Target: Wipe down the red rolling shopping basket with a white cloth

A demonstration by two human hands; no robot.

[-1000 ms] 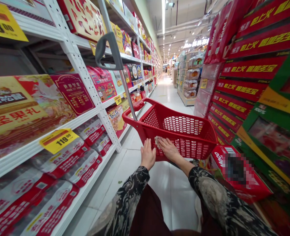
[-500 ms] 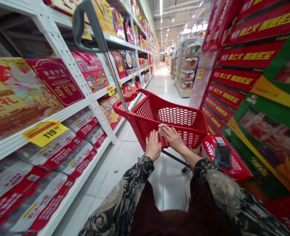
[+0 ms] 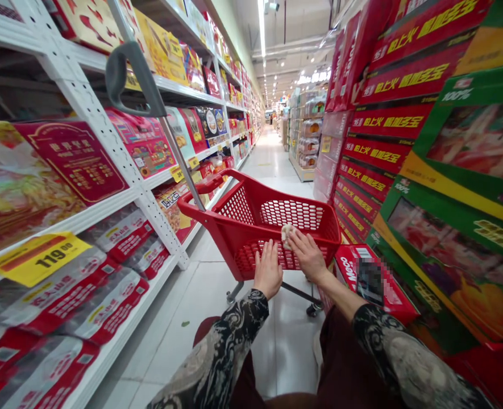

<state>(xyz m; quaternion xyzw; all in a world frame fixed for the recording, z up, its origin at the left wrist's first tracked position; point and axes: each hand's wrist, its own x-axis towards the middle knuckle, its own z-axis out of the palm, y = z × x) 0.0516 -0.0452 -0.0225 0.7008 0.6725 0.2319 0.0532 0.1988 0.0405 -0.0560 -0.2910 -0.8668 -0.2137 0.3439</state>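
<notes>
In front of me stands a red plastic shopping basket on wheels [image 3: 217,233], its grey pull handle [image 3: 134,79] raised at the left. My right hand [image 3: 310,257] presses a crumpled whitish cloth [image 3: 287,235] against the upper part of the basket's near side. Flat against the same side, further left and lower, lies my left hand [image 3: 269,270], fingers stretched out and holding nothing. The inside of the basket shows only in part.
White shelves [image 3: 166,267] with boxed goods and bottle packs run along the left. Stacked red drink cartons [image 3: 374,147] and green fruit boxes [image 3: 460,187] line the right. A red box [image 3: 374,284] with a dark phone-like object on top sits beside the basket.
My right hand and the cloth have slid to the right along the basket's side. The left hand stays flat on it. The view has shifted, so the surroundings sit further left and lower.
</notes>
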